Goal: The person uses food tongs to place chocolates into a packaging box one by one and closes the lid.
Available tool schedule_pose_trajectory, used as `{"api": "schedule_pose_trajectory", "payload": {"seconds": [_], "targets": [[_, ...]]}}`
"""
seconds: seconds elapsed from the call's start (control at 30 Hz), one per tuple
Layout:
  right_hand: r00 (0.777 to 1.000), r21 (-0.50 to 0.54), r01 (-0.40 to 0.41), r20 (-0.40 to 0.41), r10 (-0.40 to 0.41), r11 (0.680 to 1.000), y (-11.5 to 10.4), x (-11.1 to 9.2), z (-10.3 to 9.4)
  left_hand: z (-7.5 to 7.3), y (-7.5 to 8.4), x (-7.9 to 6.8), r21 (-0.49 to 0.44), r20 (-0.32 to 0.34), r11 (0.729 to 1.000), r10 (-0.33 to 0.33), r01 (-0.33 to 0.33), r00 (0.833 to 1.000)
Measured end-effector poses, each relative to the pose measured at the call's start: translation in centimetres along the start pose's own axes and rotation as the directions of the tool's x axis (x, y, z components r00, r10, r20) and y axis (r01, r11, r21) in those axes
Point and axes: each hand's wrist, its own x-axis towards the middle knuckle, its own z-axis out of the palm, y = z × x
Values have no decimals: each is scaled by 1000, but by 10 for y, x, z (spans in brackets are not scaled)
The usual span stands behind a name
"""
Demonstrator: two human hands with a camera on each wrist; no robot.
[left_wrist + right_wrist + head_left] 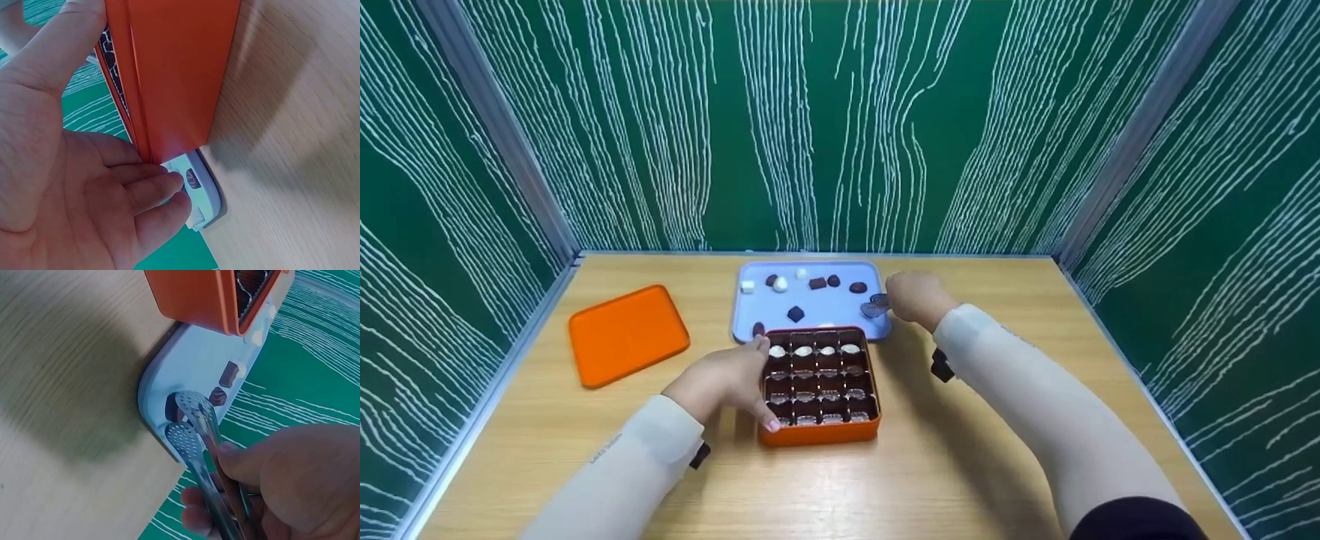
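On the left of the bench (825,495) lies the orange lid (630,335), well apart from everything else. Next, the left hand (727,382) holds the orange box (821,435) along its left side, fingers spread wide from thumb at the near corner to fingertips at the far one. White pieces (803,351) sit in the box's far row. Behind it is the pale blue tray (832,304), with loose chocolates, one dark brown piece (758,328) just beside the left fingertips; a slip there could knock it. At the tray's right end, the right hand (919,296) grips metal tongs (197,408), heads slightly apart beside a dark chocolate (172,406); whether they touch it I cannot tell. Smooth heads closing off-centre would likely squirt it away.
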Motion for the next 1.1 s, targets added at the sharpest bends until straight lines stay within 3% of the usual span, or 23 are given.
{"api": "schedule_pose_trajectory", "payload": {"seconds": [0.13, 0.6, 0.87, 1.1], "targets": [[999, -22, 20, -43, -21, 1000, -2, 1, 3, 1, 2, -1, -12, 3, 1000, 6, -5, 1000], [998, -64, 19, -60, -22, 998, -5, -8, -14, 0, 3, 1, 6, 6, 1000, 19, -19, 1000], [980, -125, 122, -140, -139, 985, -22, -43, -50, 0, 2, 0, 11, 4, 1000, 15, -15, 1000], [953, -232, 267, -79, -292, 935, -54, -72, -64, -1, 0, -1, -9, 5, 1000, 13, -13, 1000]]}}
